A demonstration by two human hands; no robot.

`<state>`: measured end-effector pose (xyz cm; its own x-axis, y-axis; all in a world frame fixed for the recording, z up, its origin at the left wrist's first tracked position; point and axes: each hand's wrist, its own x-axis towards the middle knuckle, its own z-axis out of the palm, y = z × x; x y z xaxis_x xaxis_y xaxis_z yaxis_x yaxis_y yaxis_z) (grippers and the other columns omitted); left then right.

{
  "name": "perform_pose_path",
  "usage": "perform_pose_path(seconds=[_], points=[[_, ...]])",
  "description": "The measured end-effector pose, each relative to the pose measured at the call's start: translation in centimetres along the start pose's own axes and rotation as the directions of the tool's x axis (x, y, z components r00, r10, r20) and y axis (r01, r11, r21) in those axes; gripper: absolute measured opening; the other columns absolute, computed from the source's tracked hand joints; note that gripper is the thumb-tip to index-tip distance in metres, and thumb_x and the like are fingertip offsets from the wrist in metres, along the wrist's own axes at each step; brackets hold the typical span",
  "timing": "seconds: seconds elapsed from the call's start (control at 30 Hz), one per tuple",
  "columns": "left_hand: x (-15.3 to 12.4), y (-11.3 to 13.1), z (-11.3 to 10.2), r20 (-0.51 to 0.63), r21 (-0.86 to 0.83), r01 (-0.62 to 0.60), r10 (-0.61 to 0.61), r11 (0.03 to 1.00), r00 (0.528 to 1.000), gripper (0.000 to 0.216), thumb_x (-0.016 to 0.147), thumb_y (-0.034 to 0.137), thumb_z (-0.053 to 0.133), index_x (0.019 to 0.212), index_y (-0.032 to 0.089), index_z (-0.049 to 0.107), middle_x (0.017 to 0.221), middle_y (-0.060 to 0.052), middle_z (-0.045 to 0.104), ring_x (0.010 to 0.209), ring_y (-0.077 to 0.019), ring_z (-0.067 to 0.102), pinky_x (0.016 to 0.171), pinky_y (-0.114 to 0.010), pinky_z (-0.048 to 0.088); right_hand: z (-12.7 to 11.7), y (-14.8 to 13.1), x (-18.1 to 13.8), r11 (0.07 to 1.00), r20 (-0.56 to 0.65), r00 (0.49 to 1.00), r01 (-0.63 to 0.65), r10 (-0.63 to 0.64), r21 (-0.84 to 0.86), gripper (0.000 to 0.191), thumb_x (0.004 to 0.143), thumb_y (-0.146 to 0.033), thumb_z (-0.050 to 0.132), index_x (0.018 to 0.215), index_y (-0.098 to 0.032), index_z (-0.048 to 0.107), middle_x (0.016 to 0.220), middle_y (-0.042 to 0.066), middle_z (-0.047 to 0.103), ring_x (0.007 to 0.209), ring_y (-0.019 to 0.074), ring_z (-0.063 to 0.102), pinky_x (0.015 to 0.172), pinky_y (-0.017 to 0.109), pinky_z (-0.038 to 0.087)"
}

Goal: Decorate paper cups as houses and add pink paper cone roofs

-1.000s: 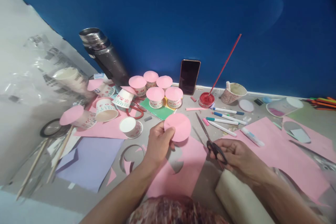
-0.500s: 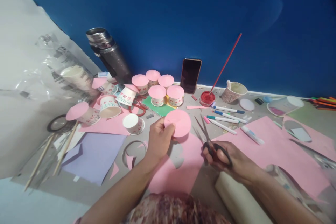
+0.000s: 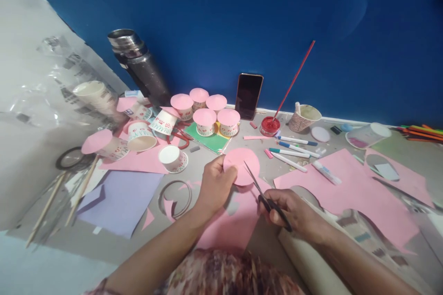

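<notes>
My left hand [image 3: 217, 184] pinches a round pink paper disc [image 3: 246, 163] at its left edge, thumb on top. Black-handled scissors [image 3: 266, 200] are in my right hand [image 3: 294, 212], their blades lying over the disc's right part and pointing up and left. Whether the blades have cut into the paper I cannot tell. Under both hands lies a pink sheet [image 3: 230, 230] with a cut-out in it. Beyond my left hand stand several printed paper cups topped with pink discs [image 3: 205, 124], some on a green sheet [image 3: 197, 137]. A white cup [image 3: 173, 159] stands upside down nearby.
A phone [image 3: 249, 97] leans on the blue wall beside a red paint pot [image 3: 270, 126] holding a thin stick. Markers [image 3: 290, 150] and a large pink sheet [image 3: 346, 193] lie right; a tape roll [image 3: 175, 198], purple paper [image 3: 119, 200] and a steel flask [image 3: 141, 67] are left.
The scissors have moved left onto the pink disc, and their blades, spread apart before, now look nearly closed. The disc has shifted slightly right. The whole view has turned a little.
</notes>
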<state>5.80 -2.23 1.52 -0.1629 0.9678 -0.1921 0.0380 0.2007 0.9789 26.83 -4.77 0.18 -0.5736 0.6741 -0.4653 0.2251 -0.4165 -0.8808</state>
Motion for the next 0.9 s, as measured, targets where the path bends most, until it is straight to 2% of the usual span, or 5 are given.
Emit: perform_pose_path(seconds=[0.23, 0.4, 0.57, 0.73, 0.9], points=[[-0.2, -0.2, 0.1, 0.016, -0.018, -0.007, 0.008, 1.0, 1.0, 0.017, 0.073, 0.029, 0.061, 0.061, 0.019, 0.056, 0.059, 0.004, 0.052, 0.06, -0.0112, 0.046, 0.058, -0.022, 0.041, 0.2, -0.3, -0.1, 1.0, -0.045, 0.999, -0.03, 0.03, 0.001, 0.067, 0.065, -0.082, 0.079, 0.073, -0.018, 0.061, 0.062, 0.0, 0.057, 0.057, 0.0114, 0.043, 0.056, 0.026, 0.031], [-0.2, 0.6, 0.2, 0.035, -0.119, 0.067, -0.063, 0.991, 0.997, 0.015, 0.068, 0.028, 0.061, 0.059, 0.019, 0.054, 0.053, 0.005, 0.053, 0.051, -0.0109, 0.049, 0.049, -0.022, 0.04, 0.0, 0.0, -0.1, 0.999, -0.045, 0.999, -0.023, 0.021, -0.032, 0.069, 0.069, -0.086, 0.073, 0.067, -0.019, 0.058, 0.057, 0.0, 0.056, 0.055, 0.0118, 0.043, 0.055, 0.026, 0.031], [-0.3, 0.9, 0.3, 0.094, -0.224, 0.118, -0.099, 0.968, 0.991, 0.01, 0.067, 0.024, 0.062, 0.061, 0.017, 0.059, 0.053, 0.002, 0.058, 0.048, -0.012, 0.055, 0.046, -0.022, 0.044, -0.4, 0.8, 0.1, 0.994, -0.061, 0.998, -0.014, 0.007, -0.111, 0.068, 0.072, -0.085, 0.071, 0.064, -0.019, 0.057, 0.057, 0.001, 0.057, 0.055, 0.0121, 0.043, 0.054, 0.026, 0.03], [-0.3, 0.4, 0.2, 0.229, -0.352, 0.213, -0.137, 0.911, 0.964, 0.012, 0.071, 0.025, 0.065, 0.074, 0.014, 0.065, 0.059, -0.002, 0.064, 0.05, -0.0162, 0.061, 0.048, -0.027, 0.052, -0.4, 1.1, 0.2, 0.993, -0.055, 0.998, -0.035, 0.029, -0.111, 0.068, 0.071, -0.085, 0.072, 0.064, -0.019, 0.057, 0.056, 0.001, 0.057, 0.054, 0.0116, 0.043, 0.053, 0.025, 0.03], [-0.3, 0.5, 0.3, 0.264, -0.351, 0.251, -0.163, 0.902, 0.951, 0.015, 0.071, 0.028, 0.068, 0.074, 0.013, 0.065, 0.056, -0.002, 0.061, 0.046, -0.0155, 0.058, 0.046, -0.028, 0.051, -0.2, 0.6, 0.2, 0.996, -0.036, 0.999, -0.027, 0.023, -0.091, 0.069, 0.07, -0.087, 0.072, 0.063, -0.019, 0.056, 0.056, 0.001, 0.057, 0.053, 0.0112, 0.043, 0.052, 0.025, 0.031]])
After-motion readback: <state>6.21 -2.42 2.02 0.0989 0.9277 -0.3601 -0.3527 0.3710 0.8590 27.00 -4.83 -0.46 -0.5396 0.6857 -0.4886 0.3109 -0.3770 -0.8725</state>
